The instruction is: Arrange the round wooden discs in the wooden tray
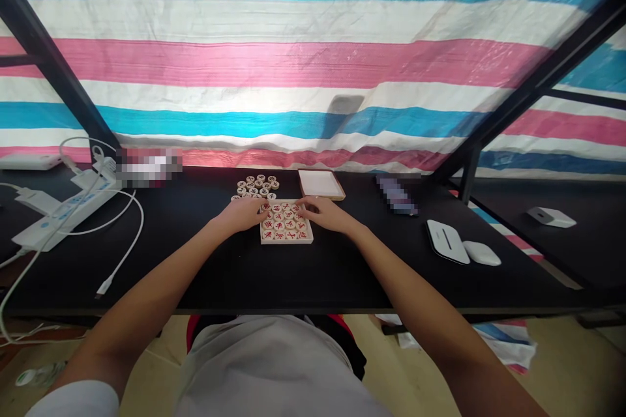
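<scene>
A shallow white box [286, 241] lies in front of me, filled with rows of round xiangqi pieces [278, 225] marked in red characters. My left hand [240, 215] is at its far left side, with thumb and fingertips bent over the edge against the pieces there. On the opposite side, my right hand [328, 214] grips the far right edge likewise, its thumb and forefinger reaching inward. Parts of the side walls are hidden under both hands. Just behind the box, a loose cluster of more round pieces [255, 186] rests on the black table [220, 280].
An open box lid [321, 184] lies behind my right hand. Rightward are a blurred-out phone-like object [397, 195], a white flat device [447, 242] and a white rounded case [482, 253]. A power strip [63, 212] with cables stands left. Striped sheeting [293, 65] hangs behind.
</scene>
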A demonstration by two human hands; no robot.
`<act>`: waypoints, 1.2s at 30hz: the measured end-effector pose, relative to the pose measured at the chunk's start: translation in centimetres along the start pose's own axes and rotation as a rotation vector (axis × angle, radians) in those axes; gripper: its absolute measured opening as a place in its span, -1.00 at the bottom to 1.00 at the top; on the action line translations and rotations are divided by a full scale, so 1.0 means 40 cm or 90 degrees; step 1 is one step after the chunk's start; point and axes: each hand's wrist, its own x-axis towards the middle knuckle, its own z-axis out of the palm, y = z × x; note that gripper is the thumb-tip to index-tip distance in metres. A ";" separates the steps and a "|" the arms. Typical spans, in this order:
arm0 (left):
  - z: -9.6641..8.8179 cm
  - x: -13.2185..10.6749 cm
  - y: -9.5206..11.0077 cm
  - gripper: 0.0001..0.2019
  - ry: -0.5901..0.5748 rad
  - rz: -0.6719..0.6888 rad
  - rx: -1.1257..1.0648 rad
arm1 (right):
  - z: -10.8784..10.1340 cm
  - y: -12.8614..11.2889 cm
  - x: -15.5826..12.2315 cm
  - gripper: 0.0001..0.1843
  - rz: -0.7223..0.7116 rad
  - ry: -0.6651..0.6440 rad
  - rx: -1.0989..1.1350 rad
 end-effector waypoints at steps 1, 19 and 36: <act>0.002 0.001 0.001 -0.59 -0.003 -0.004 -0.006 | 0.001 0.002 0.000 -0.61 -0.001 0.001 -0.001; -0.009 -0.005 -0.002 -0.67 -0.034 0.005 -0.074 | -0.004 0.001 -0.004 -0.64 -0.028 -0.030 -0.004; 0.003 0.004 0.011 -0.60 -0.048 -0.051 -0.065 | -0.001 0.003 -0.002 -0.64 -0.030 -0.017 0.003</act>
